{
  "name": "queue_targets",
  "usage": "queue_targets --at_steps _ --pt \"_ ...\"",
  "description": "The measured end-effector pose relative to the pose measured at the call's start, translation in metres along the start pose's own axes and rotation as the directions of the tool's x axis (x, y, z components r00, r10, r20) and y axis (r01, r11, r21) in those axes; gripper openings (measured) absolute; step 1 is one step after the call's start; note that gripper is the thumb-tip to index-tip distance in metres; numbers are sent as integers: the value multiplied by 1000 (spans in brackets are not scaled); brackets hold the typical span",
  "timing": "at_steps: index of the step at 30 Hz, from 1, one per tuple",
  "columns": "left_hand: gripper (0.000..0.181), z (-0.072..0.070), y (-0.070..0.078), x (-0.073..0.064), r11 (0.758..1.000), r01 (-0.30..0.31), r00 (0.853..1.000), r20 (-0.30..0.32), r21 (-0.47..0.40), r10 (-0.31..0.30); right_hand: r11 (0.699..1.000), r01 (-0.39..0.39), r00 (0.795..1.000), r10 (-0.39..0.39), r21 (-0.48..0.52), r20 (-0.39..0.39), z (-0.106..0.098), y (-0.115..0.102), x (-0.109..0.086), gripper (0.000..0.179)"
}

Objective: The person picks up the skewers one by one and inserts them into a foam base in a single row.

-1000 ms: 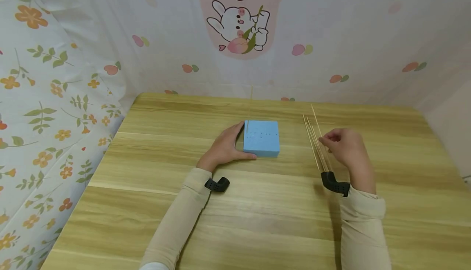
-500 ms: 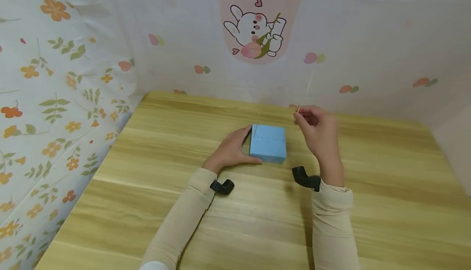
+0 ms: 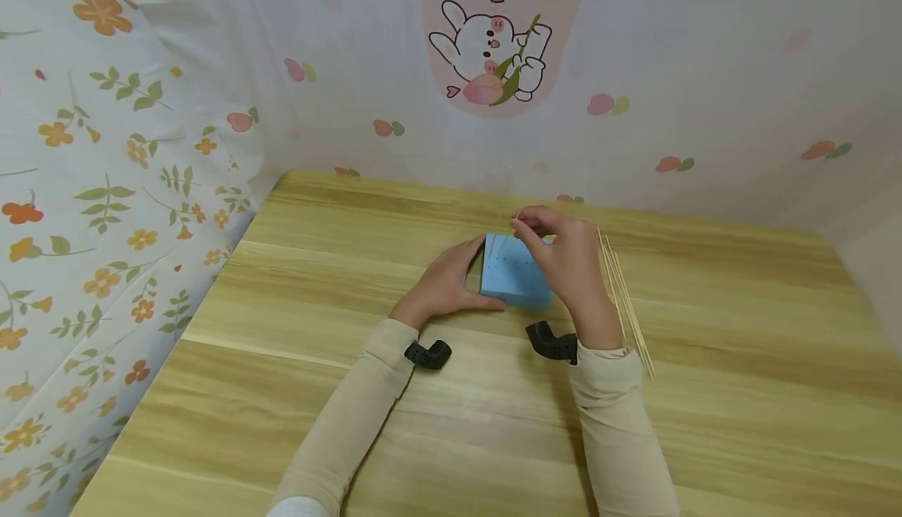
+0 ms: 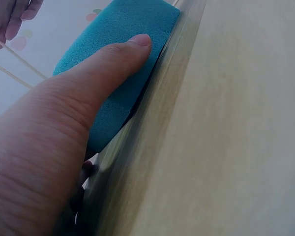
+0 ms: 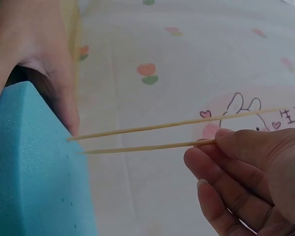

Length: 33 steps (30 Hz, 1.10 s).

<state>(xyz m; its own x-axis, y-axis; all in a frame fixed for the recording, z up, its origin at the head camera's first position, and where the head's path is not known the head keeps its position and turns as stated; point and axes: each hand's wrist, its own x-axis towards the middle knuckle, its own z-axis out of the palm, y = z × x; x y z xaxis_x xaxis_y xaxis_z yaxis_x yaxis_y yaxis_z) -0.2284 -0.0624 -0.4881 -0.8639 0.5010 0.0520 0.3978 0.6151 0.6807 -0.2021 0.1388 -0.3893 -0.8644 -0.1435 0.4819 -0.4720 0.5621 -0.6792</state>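
A blue foam block [image 3: 513, 286] with rows of small holes in its top lies on the wooden table. My left hand [image 3: 444, 282] grips its left side, the thumb along the near face [image 4: 98, 73] and the other fingers at the back. Over the block, my right hand [image 3: 567, 262] pinches a thin wooden skewer [image 5: 147, 147] between thumb and forefinger. The pointed end of that skewer is right at the top of the foam. Beside it a second skewer [image 5: 152, 129] stands in the block near its far left corner.
Several loose skewers [image 3: 637, 321] lie on the table [image 3: 740, 360], right of the right hand. A white patterned cloth [image 3: 338, 55] hangs behind the table and another flowered part [image 3: 120, 188] along the left. Each wrist wears a black camera mount [image 3: 428, 355].
The right hand has lifted one skewer from the loose bunch and carried it left to the top of the block. The left hand still holds the block.
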Motion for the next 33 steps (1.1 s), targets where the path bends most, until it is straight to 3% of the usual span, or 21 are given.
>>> queue_targets --at_steps 17,33 --pt "123 -2 4 1 1000 20 1000 12 9 -20 999 0 994 5 -55 107 5 4 1 13" --pt "124 -1 1 0 1000 25 1000 18 -2 -25 998 16 996 -10 -66 85 13 9 -1 15"
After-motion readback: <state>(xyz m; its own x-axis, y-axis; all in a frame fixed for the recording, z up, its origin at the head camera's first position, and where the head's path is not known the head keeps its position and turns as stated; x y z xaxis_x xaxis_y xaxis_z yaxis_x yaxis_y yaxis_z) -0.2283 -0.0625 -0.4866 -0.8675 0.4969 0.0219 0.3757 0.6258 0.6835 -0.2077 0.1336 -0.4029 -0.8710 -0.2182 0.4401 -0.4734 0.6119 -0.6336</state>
